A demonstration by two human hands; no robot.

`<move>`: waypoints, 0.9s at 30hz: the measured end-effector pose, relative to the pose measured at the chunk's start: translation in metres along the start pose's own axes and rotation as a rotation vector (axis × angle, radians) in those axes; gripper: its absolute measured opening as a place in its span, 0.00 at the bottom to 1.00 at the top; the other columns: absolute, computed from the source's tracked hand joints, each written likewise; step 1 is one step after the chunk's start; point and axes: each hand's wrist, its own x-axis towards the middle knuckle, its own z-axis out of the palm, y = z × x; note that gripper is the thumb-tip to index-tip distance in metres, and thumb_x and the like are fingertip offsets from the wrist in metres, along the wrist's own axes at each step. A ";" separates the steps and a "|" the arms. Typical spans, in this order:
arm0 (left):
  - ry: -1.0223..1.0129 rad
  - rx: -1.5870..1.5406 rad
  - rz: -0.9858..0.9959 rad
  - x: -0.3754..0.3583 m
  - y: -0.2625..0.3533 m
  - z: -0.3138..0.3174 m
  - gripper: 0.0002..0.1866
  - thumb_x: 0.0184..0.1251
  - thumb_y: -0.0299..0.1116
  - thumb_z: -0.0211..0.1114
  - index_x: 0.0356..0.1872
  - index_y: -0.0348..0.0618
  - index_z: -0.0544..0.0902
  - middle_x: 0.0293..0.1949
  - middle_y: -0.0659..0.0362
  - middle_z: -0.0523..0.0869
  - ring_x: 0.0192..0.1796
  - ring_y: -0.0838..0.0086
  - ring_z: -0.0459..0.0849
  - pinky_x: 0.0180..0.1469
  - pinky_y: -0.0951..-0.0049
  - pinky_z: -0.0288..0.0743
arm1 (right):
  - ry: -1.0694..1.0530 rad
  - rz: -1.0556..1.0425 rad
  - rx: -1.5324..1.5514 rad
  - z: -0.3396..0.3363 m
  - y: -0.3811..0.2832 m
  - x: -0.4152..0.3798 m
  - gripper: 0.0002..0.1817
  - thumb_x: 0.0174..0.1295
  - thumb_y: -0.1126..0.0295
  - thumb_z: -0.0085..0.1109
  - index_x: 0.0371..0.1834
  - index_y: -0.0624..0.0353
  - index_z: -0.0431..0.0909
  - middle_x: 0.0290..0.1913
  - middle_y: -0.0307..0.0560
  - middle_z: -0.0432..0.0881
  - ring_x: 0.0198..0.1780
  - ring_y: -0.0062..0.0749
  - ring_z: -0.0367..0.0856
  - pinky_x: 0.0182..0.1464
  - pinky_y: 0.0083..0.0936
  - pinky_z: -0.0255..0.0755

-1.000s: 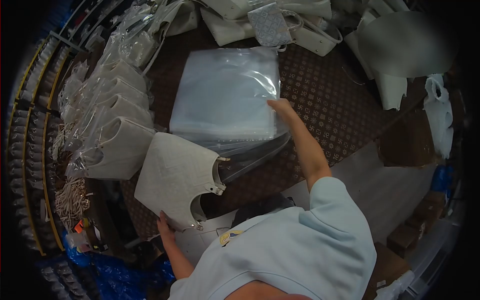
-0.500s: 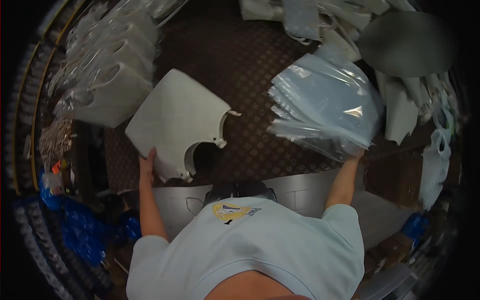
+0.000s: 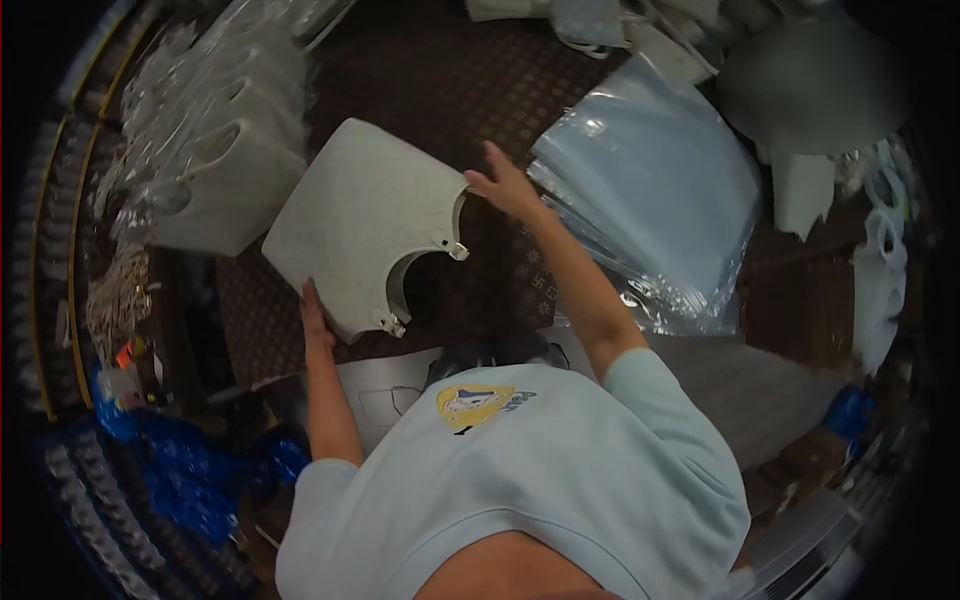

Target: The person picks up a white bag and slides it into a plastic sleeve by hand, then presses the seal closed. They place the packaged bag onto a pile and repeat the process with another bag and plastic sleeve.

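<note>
A large pale grey panel [image 3: 365,205] with curved cutouts on its right side lies in front of me on the dark patterned table. My left hand [image 3: 316,318] rests at its lower left edge, fingers along the rim, its hold partly hidden behind the edge. Near the panel's upper right corner is my right hand [image 3: 503,183], fingers spread, with nothing held; whether it touches the corner is unclear. A fanned stack of clear plastic bags [image 3: 660,190] lies to the right of my right hand.
Several wrapped pale panels [image 3: 225,185] stand in a row at the left. More pale parts [image 3: 800,195] lie at the right, by a dark round shape [image 3: 815,88]. Blue bags [image 3: 185,470] sit low on the left, and a brown box [image 3: 800,320] at the right.
My right hand has left the plastic bags and moved left to the panel's upper right corner. The bags lie flatter. The panel has shifted slightly up and right.
</note>
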 end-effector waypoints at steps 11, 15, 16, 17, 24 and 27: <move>-0.034 0.519 0.200 -0.028 0.048 0.072 0.43 0.59 0.55 0.61 0.67 0.37 0.55 0.63 0.50 0.65 0.60 0.62 0.68 0.61 0.66 0.62 | 0.164 0.177 -0.604 -0.041 0.019 -0.153 0.50 0.42 0.48 0.68 0.69 0.48 0.52 0.68 0.54 0.56 0.69 0.51 0.53 0.62 0.59 0.51; -0.052 0.576 0.251 -0.017 0.058 0.092 0.42 0.60 0.54 0.61 0.66 0.35 0.57 0.61 0.50 0.69 0.59 0.64 0.69 0.60 0.70 0.61 | 0.051 0.389 -0.928 -0.108 0.049 -0.235 0.60 0.35 0.46 0.72 0.72 0.41 0.43 0.73 0.47 0.40 0.73 0.52 0.37 0.60 0.72 0.40; -0.087 0.549 0.242 -0.014 0.058 0.087 0.41 0.60 0.53 0.61 0.65 0.35 0.59 0.59 0.51 0.70 0.58 0.65 0.70 0.60 0.70 0.61 | 0.096 0.359 -0.989 -0.115 0.065 -0.246 0.62 0.32 0.46 0.73 0.72 0.39 0.43 0.74 0.46 0.38 0.73 0.51 0.37 0.60 0.73 0.39; -0.117 0.524 0.231 -0.014 0.056 0.084 0.40 0.60 0.53 0.61 0.64 0.35 0.60 0.58 0.51 0.72 0.58 0.66 0.70 0.60 0.71 0.60 | 0.087 0.362 -0.994 -0.117 0.078 -0.250 0.62 0.32 0.46 0.73 0.72 0.39 0.43 0.74 0.46 0.38 0.73 0.51 0.37 0.60 0.73 0.39; 0.051 0.582 0.198 -0.013 0.036 0.070 0.36 0.63 0.55 0.57 0.61 0.33 0.66 0.56 0.52 0.74 0.55 0.67 0.73 0.58 0.71 0.63 | -0.177 0.189 -0.923 -0.167 0.088 -0.228 0.47 0.38 0.55 0.71 0.67 0.29 0.58 0.73 0.38 0.46 0.73 0.43 0.42 0.66 0.59 0.42; 0.069 0.606 0.193 -0.017 0.037 0.071 0.36 0.63 0.54 0.57 0.60 0.32 0.67 0.56 0.51 0.74 0.55 0.67 0.72 0.59 0.72 0.62 | -0.106 -0.079 -0.877 -0.180 0.117 -0.217 0.34 0.49 0.63 0.64 0.63 0.30 0.66 0.72 0.37 0.52 0.73 0.41 0.46 0.68 0.53 0.40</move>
